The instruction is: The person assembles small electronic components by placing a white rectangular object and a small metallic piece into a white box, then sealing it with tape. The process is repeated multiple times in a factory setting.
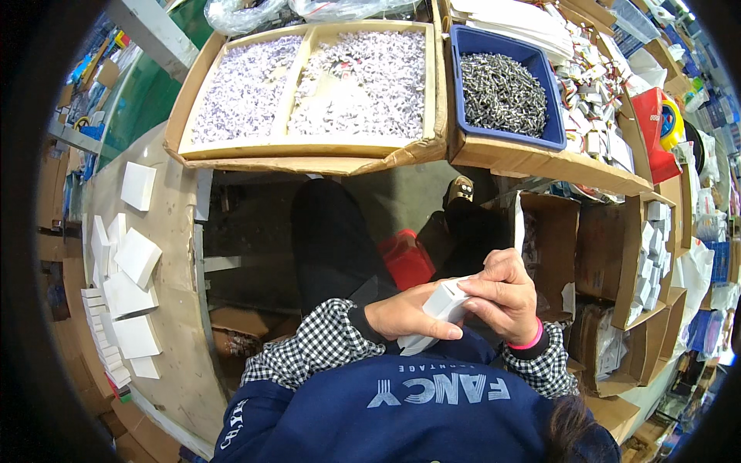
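Observation:
Just above my lap, a small white carton (445, 301) is held between both hands. My left hand (405, 310) wraps around its body, with the thumb along the near side. At the carton's upper right end, the thumb and fingers of my right hand (503, 295) close on the edge. Part of the carton is hidden under my fingers, so I cannot tell whether that end is folded in. A pale flat piece (415, 343) shows below my left hand; whether it belongs to the carton is unclear.
Ahead stands a divided cream tray (309, 85) of small white pieces, beside a blue bin (559, 116) of black-and-silver metal parts. White boxes (139, 258) lie on the left table (181, 332). Small cartons (654, 255) are stacked at right, near a red tape dispenser (656, 131).

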Demonstrator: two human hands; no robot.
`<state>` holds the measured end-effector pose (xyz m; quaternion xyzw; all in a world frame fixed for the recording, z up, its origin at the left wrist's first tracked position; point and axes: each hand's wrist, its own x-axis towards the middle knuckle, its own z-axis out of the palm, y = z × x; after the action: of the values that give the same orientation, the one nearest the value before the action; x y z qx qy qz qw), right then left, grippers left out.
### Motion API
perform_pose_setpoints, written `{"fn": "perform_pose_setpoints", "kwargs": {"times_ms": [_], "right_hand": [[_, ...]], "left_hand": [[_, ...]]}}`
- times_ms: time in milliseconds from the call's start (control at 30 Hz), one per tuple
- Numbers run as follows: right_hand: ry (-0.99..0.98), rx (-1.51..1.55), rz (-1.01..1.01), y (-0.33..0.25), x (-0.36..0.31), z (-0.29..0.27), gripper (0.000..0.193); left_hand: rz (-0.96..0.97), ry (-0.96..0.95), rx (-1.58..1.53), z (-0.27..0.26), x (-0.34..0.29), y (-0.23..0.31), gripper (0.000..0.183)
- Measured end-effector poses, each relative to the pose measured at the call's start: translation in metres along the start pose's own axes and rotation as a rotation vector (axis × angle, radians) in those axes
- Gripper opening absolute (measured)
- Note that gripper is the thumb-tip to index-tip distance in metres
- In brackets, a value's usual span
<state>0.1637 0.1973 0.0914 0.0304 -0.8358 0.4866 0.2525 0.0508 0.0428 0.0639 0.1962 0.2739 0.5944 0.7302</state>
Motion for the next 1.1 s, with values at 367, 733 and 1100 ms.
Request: {"fn": "perform_pose_setpoints", "kwargs": {"times_ms": [367,733,1100], "right_hand": [[0.026,-0.068,-0.054,-0.004,-0.008,0.001,0.034],[0.127,0.586,0.371,-0.005,-0.014,-0.001,0.025],[0.171,0.608,0.475,0.015,-0.021,-0.001,0.021]], "left_hand": [[0.071,-0.076,0.03,0.009,0.003,-0.002,0.076],[0.25,0.203,0.498,0.004,-0.007,0.0,0.072],[0.7,0.477,0.57,0.003,0.007,-0.019,0.03]]}}
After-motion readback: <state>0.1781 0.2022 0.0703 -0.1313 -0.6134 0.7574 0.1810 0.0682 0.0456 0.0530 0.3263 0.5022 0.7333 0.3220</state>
